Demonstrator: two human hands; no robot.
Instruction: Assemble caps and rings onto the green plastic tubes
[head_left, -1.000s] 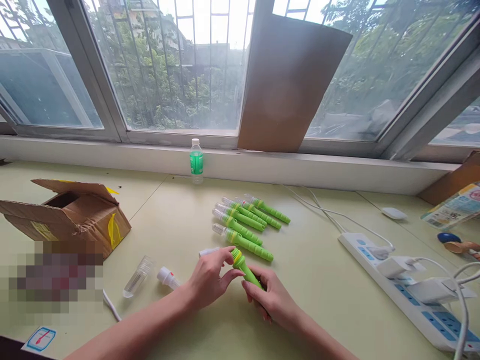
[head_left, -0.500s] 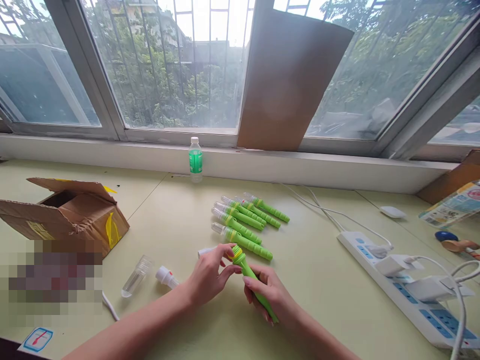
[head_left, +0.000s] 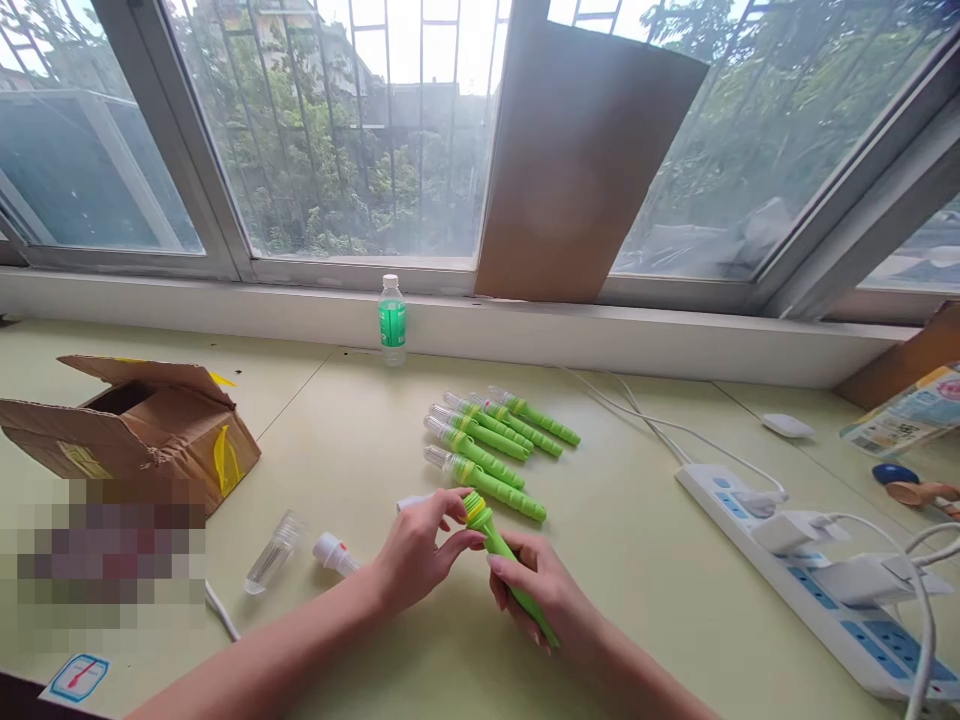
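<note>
My right hand (head_left: 541, 592) grips the shaft of a green plastic handle (head_left: 498, 548) just above the table. My left hand (head_left: 420, 552) pinches its yellow-green head with thumb and fingertips. Behind them lies a row of several green handles with clear caps (head_left: 491, 442). A loose clear cap (head_left: 276, 552) and a small white part (head_left: 335, 553) lie left of my left hand, and another white piece (head_left: 410, 502) shows just past my fingers.
An open cardboard box (head_left: 142, 425) sits at the left. A water bottle (head_left: 392, 320) stands by the window ledge. A white power strip (head_left: 810, 575) with plugs and cables runs along the right. A brown card (head_left: 577, 160) leans on the window.
My right hand has slid down the handle and tilted it, so more of the green shaft shows. My left hand stays pinched on its head.
</note>
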